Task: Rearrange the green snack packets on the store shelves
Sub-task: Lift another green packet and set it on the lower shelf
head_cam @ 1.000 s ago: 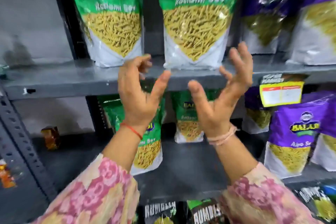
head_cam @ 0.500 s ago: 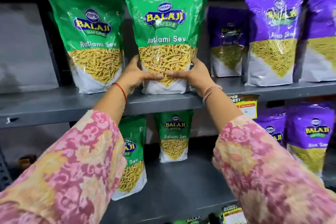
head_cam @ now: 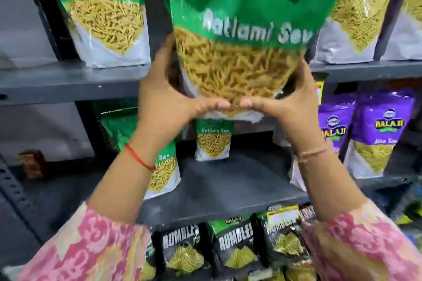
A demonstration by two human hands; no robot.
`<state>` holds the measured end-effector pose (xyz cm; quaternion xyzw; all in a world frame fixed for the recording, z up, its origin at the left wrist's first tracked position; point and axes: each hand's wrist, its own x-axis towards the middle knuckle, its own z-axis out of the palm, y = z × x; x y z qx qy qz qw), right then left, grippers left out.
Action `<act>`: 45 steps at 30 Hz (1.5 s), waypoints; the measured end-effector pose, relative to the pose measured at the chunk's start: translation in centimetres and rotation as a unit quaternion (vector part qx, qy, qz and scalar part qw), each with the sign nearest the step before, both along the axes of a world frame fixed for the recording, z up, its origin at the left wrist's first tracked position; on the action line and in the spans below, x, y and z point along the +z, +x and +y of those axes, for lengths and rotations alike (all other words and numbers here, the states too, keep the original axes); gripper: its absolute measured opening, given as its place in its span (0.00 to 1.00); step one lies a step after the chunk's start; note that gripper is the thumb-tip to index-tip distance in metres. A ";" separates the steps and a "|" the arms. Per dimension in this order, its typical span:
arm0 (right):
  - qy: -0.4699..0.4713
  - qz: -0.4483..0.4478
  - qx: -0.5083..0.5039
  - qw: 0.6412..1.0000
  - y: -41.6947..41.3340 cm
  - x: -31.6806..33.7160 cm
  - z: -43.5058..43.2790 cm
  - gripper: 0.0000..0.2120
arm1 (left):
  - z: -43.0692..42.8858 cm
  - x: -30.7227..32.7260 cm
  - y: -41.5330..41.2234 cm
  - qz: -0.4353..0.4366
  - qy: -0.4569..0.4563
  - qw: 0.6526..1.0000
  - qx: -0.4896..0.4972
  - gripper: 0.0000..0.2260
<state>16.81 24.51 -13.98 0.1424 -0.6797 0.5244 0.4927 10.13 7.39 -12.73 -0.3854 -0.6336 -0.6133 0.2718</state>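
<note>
Gripping glossy green packet point(head_cam: 242, 36), left hand point(head_cam: 169, 102), right hand point(head_cam: 287, 105)

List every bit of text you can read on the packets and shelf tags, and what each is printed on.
"WAFERS", "Ratlami Sev": held green packet, gripped by left hand and right hand.
"Ratlami": green packet on the upper shelf.
"Ratlami Sev": small green packet on the lower shelf.
"BALAJI": purple packet.
"RUMBLES": black packets.
Yellow price tag: too blurred to read.

Held packet point(head_cam: 239, 41) up front, between left hand point(head_cam: 169, 100) and right hand point(head_cam: 290, 102); second packet point(head_cam: 102, 18) behind-left on upper shelf point(head_cam: 68, 82).
</note>
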 end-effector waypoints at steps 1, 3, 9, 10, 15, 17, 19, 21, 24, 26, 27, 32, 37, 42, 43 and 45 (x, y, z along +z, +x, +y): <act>-0.009 -0.012 0.003 1.000 0.5 -2.1 0.2 0.33 | 0.0 -2.2 0.4 -0.008 -0.001 1.000 0.000 0.46; -0.034 -0.057 0.005 0.998 1.1 -6.6 0.8 0.37 | 0.0 -6.9 0.7 -0.035 -0.029 0.999 0.003 0.43; -0.078 -0.231 0.013 0.970 -1.5 -18.6 2.1 0.37 | 1.4 -19.4 -2.5 -0.205 -0.192 0.956 0.086 0.42; -0.081 -0.252 0.009 0.964 -2.6 -20.0 2.4 0.35 | 1.9 -20.5 -3.6 -0.216 -0.210 0.950 0.085 0.41; -0.073 -0.331 -0.007 0.941 -9.5 -24.2 4.1 0.34 | 4.1 -24.3 -9.9 -0.270 -0.240 0.930 0.072 0.37; -0.083 -0.350 0.005 0.933 -12.0 -25.3 4.6 0.34 | 4.7 -25.3 -12.1 -0.290 -0.244 0.923 0.064 0.37; -0.080 -0.361 0.009 0.929 -13.7 -26.6 4.9 0.35 | 5.0 -26.6 -13.7 -0.304 -0.245 0.919 0.056 0.39; -0.084 -0.368 0.006 0.926 -14.4 -27.8 5.0 0.36 | 5.0 -27.9 -14.5 -0.316 -0.237 0.917 0.049 0.39; -0.104 -0.382 0.018 0.918 -14.7 -28.3 4.8 0.37 | 5.1 -28.7 -14.5 -0.317 -0.234 0.918 0.048 0.40; -0.113 -0.392 0.029 0.913 -14.4 -27.9 4.4 0.41 | 4.9 -28.6 -14.0 -0.319 -0.236 0.917 0.039 0.39; -0.118 -0.391 0.018 0.913 -14.0 -27.8 4.1 0.45 | 4.6 -28.7 -13.4 -0.324 -0.231 0.917 0.038 0.38; -0.044 -0.299 -0.234 0.924 -9.8 -26.4 -1.4 0.42 | 2.5 -27.7 -8.1 -0.266 -0.126 0.936 0.192 0.15; 0.003 -0.011 -0.166 0.986 -8.9 -16.1 -7.4 0.24 | 1.3 -17.1 -5.7 -0.087 0.039 0.973 0.212 0.08; 0.040 0.160 -0.027 0.986 -8.1 0.0 -10.0 0.16 | -2.5 -2.8 -5.4 0.110 0.091 0.965 0.222 0.07; 0.051 0.163 -0.019 0.985 -8.3 2.8 -10.1 0.16 | -3.5 -0.5 -5.6 0.134 0.073 0.957 0.246 0.10; 0.083 0.131 -0.026 0.987 -9.8 7.7 -10.1 0.18 | -5.9 3.4 -6.8 0.144 0.050 0.945 0.290 0.13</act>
